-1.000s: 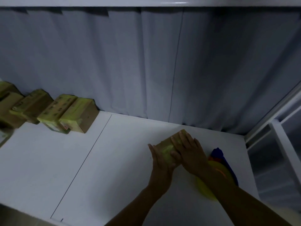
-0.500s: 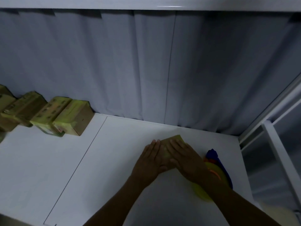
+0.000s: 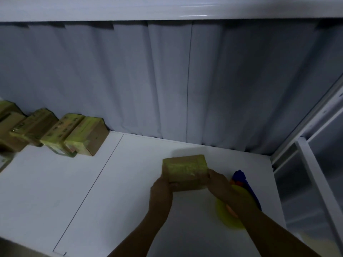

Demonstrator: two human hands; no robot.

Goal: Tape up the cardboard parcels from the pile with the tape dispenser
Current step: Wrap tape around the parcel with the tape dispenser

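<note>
Cardboard parcel (image 3: 185, 172) banded with yellow-green tape sits between the hands over the white bench (image 3: 74, 191), the left hand (image 3: 161, 191) closed on its left end and the right hand (image 3: 220, 182) on its right end, with the blue tape dispenser (image 3: 243, 182) just beside the right wrist

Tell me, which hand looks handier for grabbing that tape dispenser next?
Probably the right hand. The tape dispenser lies on the white table right beside and partly under that wrist. The left hand grips the parcel at its far side, away from the dispenser, and could steady it.
</note>
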